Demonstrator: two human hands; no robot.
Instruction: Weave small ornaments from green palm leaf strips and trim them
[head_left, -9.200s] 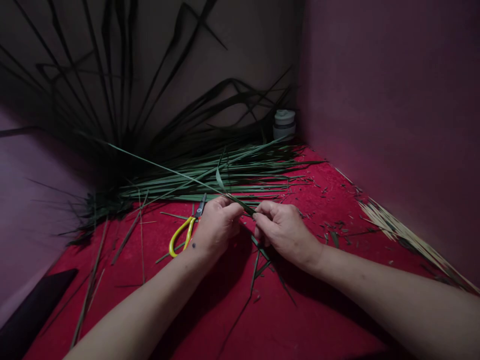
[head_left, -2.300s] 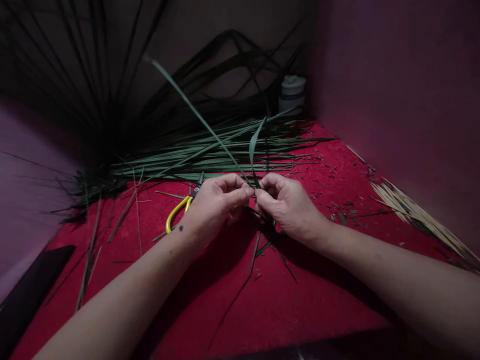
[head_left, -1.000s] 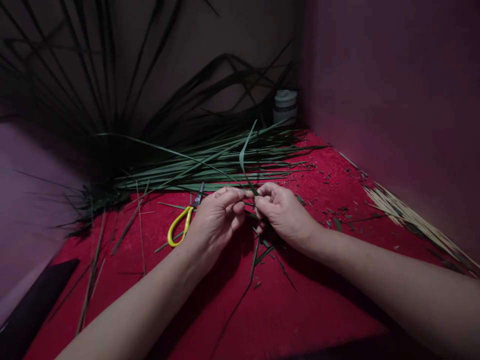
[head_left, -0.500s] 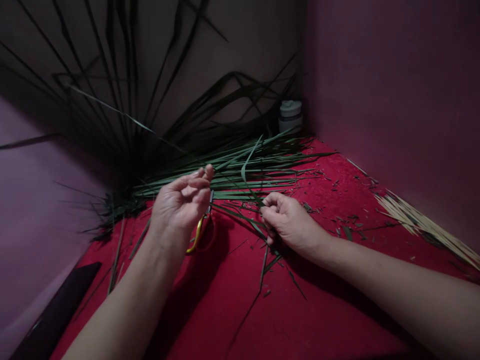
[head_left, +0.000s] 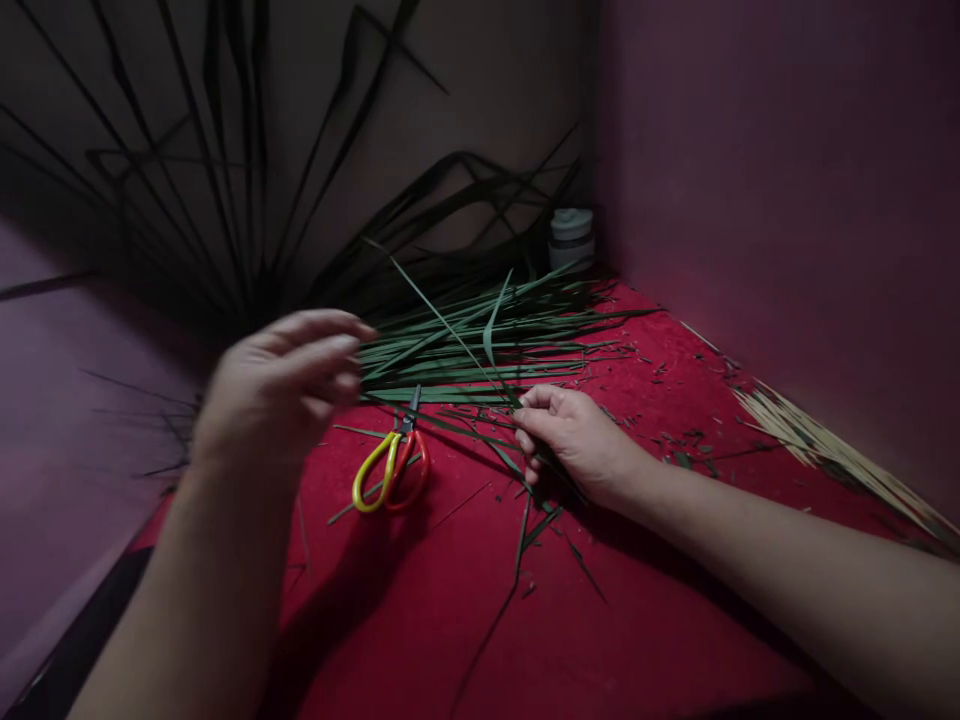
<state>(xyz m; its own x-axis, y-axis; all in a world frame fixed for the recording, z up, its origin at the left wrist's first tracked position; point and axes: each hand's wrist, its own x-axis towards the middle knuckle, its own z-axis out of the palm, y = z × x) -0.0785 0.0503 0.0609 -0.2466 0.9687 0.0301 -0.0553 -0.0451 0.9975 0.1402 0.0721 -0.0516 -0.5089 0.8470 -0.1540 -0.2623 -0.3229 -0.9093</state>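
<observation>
Pinched between the thumb and fingers of my right hand (head_left: pixel 566 435) are narrow green leaf strips (head_left: pixel 450 325). One long strip slants up and left from that grip to a free end; a shorter, curled one (head_left: pixel 490 335) rises beside it. Raised at the left, my left hand (head_left: pixel 274 385) is somewhat blurred, its fingers loosely bent and partly apart, with nothing visible in it. Scissors (head_left: pixel 391 468) with one yellow and one red handle lie on the red surface between my hands. Beyond them is a pile of green leaf strips (head_left: pixel 465 350).
Leaf scraps (head_left: pixel 675 445) litter the red surface (head_left: pixel 600 640). Pale thin sticks (head_left: pixel 832 450) lie along the right wall. A white lidded container (head_left: pixel 572 238) stands in the back corner. Long dark fronds (head_left: pixel 232 150) fan up at the back left.
My left hand has moved left and turned, uncovering the scissors. The long strip that stretched past it now ends free in the air. My right hand keeps its hold almost in place.
</observation>
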